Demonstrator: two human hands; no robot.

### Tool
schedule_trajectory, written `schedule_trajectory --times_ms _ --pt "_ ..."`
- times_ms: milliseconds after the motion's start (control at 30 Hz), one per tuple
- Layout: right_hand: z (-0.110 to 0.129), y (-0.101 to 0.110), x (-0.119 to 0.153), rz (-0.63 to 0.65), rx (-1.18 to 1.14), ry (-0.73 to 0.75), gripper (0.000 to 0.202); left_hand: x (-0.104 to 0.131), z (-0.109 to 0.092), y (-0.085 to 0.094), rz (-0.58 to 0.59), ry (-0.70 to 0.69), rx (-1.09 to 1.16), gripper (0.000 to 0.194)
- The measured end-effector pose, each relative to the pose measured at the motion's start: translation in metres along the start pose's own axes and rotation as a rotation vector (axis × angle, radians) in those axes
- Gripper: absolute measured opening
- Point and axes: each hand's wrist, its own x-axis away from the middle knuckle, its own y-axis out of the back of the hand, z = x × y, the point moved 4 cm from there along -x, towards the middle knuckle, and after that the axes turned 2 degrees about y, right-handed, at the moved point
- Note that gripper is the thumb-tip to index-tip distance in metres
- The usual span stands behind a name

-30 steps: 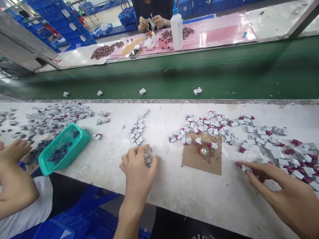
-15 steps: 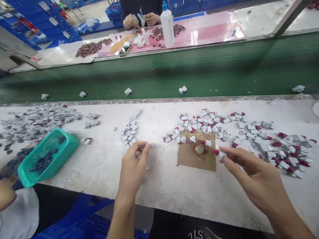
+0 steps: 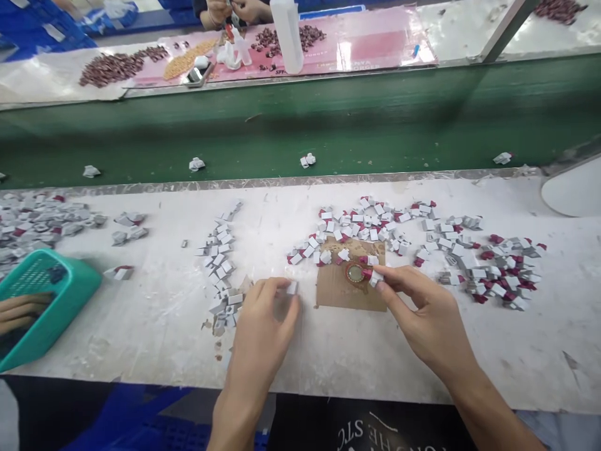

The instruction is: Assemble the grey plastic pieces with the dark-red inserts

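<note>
My right hand (image 3: 425,316) pinches a small white-and-maroon plastic piece (image 3: 374,278) between thumb and forefinger. That piece is at the right edge of a small round cap-like dish (image 3: 355,272), which lies on a square of brown cardboard (image 3: 342,295). Whether piece and dish touch, I cannot tell. Between the thumb and fingertips of my left hand (image 3: 263,332) is a small pale grey block (image 3: 292,287), partly hidden by the fingers. Just left of that hand runs a row of loose pale grey blocks (image 3: 220,254).
White-and-maroon pieces (image 3: 504,272) lie scattered behind and right of the cardboard. Another person's hand (image 3: 23,310) reaches into a teal basket (image 3: 70,313) at left. Beyond the table edge, a green belt (image 3: 253,134) carries several pieces. Across it, someone works near a white bottle (image 3: 287,37).
My right hand has brought its piece leftward to the round dish. A grey block now shows in my left hand's fingers. The neighbour's hand has entered the teal basket. The view has shifted.
</note>
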Motion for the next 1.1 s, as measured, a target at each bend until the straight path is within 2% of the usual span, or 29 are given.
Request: schedule_trajectory --times_ms 267,467,567,667,800,933,1100 --pt "0.001 -0.006 -0.003 0.048 0.084 0.122 0.024 -0.002 0.002 -0.006 -0.043 0.030 -0.001 0.021" --pt "0.004 -0.006 -0.006 0.061 0.063 0.131 0.024 -0.004 -0.021 -0.006 0.043 0.044 0.203 0.019" --pt "0.005 -0.002 -0.009 0.039 -0.070 0.045 0.022 -0.009 -0.037 -0.013 0.141 0.074 0.460 0.018" --pt "0.003 0.002 -0.012 0.013 -0.305 -0.068 0.022 -0.015 -0.057 -0.028 0.310 0.084 0.722 0.019" --pt "-0.001 0.002 -0.014 0.054 -0.547 -0.151 0.020 -0.023 -0.082 -0.043 0.463 0.049 0.940 0.016" --pt "-0.007 0.003 -0.014 0.031 -0.582 -0.182 0.021 -0.026 -0.093 -0.052 0.525 0.026 1.003 0.016" --pt "-0.002 0.005 -0.016 0.025 -0.545 -0.146 0.019 -0.027 -0.091 -0.055 0.517 0.034 0.929 0.018"
